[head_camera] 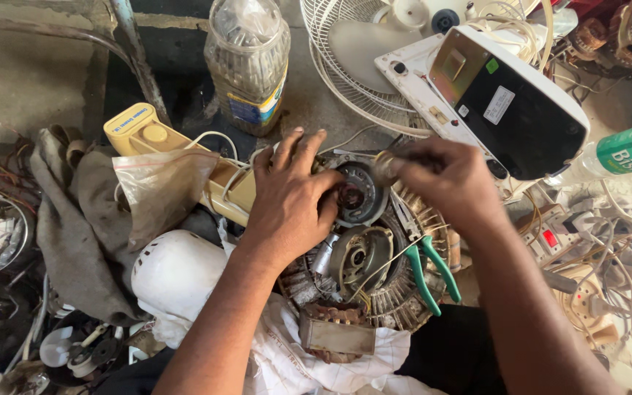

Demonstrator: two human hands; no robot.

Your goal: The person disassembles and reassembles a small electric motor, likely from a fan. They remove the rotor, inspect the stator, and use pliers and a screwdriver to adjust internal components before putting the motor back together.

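The left hand (290,197) lies flat, fingers spread, on the opened fan motor (360,194) just beside its bearing, while the right hand (444,179) pinches a small blurred tool (385,167) above it; green-handled pliers (426,271) lie unused below.

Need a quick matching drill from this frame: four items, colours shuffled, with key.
Items:
1. pliers
2. plastic bottle
3. motor housing
4. long casing

Colours:
A. white
B. pale yellow
C. green handles
D. clear, with a label

Pairs: 1-C, 2-D, 3-A, 4-B
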